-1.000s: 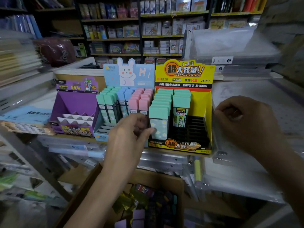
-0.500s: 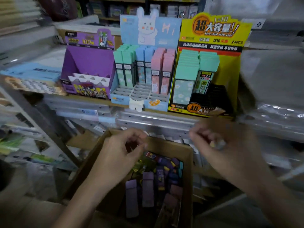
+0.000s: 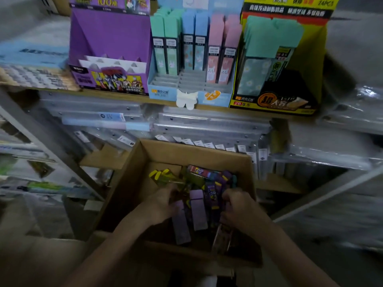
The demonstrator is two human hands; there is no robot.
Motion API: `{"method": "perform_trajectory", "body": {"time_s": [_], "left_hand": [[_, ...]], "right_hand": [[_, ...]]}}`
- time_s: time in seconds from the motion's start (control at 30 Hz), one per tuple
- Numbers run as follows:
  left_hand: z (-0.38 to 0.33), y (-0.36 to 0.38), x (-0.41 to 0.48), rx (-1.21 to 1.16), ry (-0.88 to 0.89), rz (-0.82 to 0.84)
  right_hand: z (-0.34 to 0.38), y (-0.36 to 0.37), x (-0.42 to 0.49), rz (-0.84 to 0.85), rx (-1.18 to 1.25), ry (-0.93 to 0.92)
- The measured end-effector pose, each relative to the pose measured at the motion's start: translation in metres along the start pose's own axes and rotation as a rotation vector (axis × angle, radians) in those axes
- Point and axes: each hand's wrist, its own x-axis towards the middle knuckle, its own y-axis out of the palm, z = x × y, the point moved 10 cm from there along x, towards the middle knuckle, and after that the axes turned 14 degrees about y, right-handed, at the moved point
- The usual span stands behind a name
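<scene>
An open cardboard box (image 3: pixel 194 150) sits low in front of me, holding several small stationery packs. Two pale purple packs (image 3: pixel 199 212) lie side by side in its middle, and yellow ones (image 3: pixel 159 175) lie at the far left. My left hand (image 3: pixel 163 204) is inside the box with its fingers at the top of the left purple pack. My right hand (image 3: pixel 240 206) is down among the packs at the right, fingers curled downward. Blur hides whether either hand holds a pack.
Above the box, a wooden shelf (image 3: pixel 124 98) carries a purple display carton (image 3: pixel 109 38), a blue display (image 3: pixel 190 85) of green, blue and pink packs, and a yellow display (image 3: pixel 310 59) of mint packs. Clear plastic folders (image 3: pixel 207 125) are stacked under the shelf. A metal rack post (image 3: pixel 51 154) slants at left.
Both hands dropped from the shelf displays down into the cardboard box. My view tilted down, so the box now fills the middle.
</scene>
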Motion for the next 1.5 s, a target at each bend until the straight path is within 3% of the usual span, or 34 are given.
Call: {"method": "perform_trajectory", "body": {"time_s": [0.2, 0.47, 0.57, 0.7, 0.77, 1.13, 1.27, 1.5], "left_hand": [[0.017, 0.024, 0.015, 0.153, -0.097, 0.125], [0.027, 0.027, 0.018, 0.097, -0.145, 0.081], [0.032, 0.029, 0.015, 0.029, -0.154, 0.077], [0.036, 0.032, 0.016, -0.093, -0.142, 0.061], [0.033, 0.031, 0.017, -0.061, -0.117, 0.086], [0.021, 0.016, 0.017, -0.256, -0.162, -0.038], [0.030, 0.019, 0.008, -0.294, -0.241, -0.077], [0.033, 0.035, 0.004, -0.355, -0.302, -0.006]], "right_hand": [[-0.004, 0.020, 0.004, 0.020, -0.295, 0.120], [-0.008, 0.046, 0.012, 0.013, -0.557, 0.135], [-0.009, 0.051, 0.014, 0.021, -0.427, 0.101], [-0.003, 0.046, 0.017, 0.071, 0.125, 0.046], [-0.001, 0.043, 0.019, 0.056, 0.237, 0.042], [0.005, 0.049, 0.040, -0.057, 0.492, 0.248], [0.013, 0.054, 0.037, -0.074, 0.413, 0.195], [0.010, 0.065, 0.026, -0.041, 0.411, 0.143]]}}
